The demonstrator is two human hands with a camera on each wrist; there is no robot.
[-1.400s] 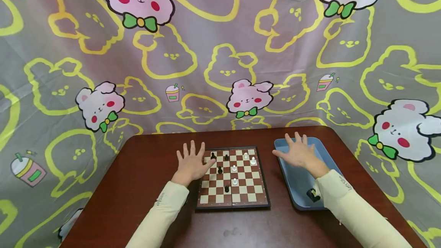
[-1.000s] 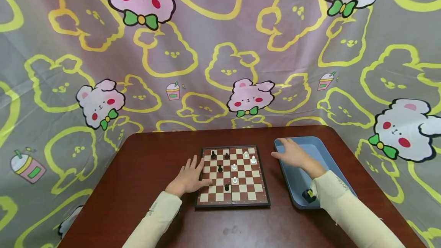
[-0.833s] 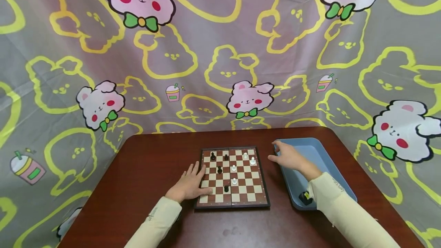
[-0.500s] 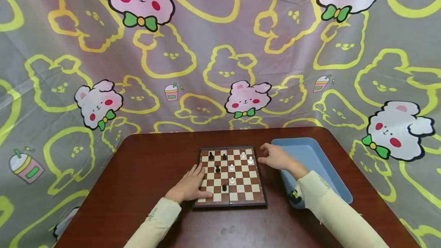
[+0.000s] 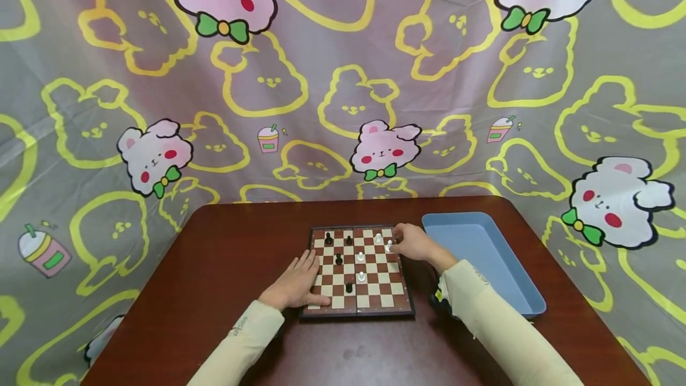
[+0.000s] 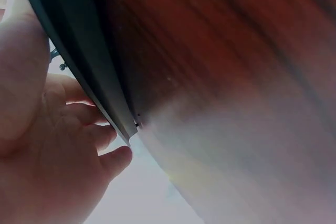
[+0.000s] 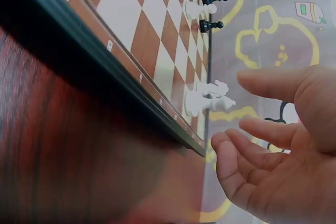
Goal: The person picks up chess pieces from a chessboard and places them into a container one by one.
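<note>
A brown-and-cream chessboard (image 5: pixel 343 301) lies unfolded on the table, with several black and white chess pieces standing on it. My left hand (image 5: pixel 298 282) rests along the board's left edge, fingers extended and thumb over the near corner squares. At the right edge, my right hand (image 5: pixel 417 244) hovers beside a white chess piece (image 5: pixel 389 246). In the right wrist view, thumb and fingers (image 7: pixel 273 85) are spread apart with a gap between them. Two white pieces stand close together just beyond, one of them a knight (image 7: pixel 215 87). A white pawn (image 5: pixel 361 277) stands near the board's middle.
To the right lies a blue tray (image 5: pixel 517 276), partly behind my right sleeve (image 5: pixel 482 308). Black pieces, including one at the far left (image 5: pixel 329 237), stand on the board's left half. A patterned curtain (image 5: pixel 300 153) hangs behind the table.
My right hand has moved left from over the tray to the board's right edge, its fingers less spread. My left hand has come down onto the board's left edge. The pieces have stayed put.
</note>
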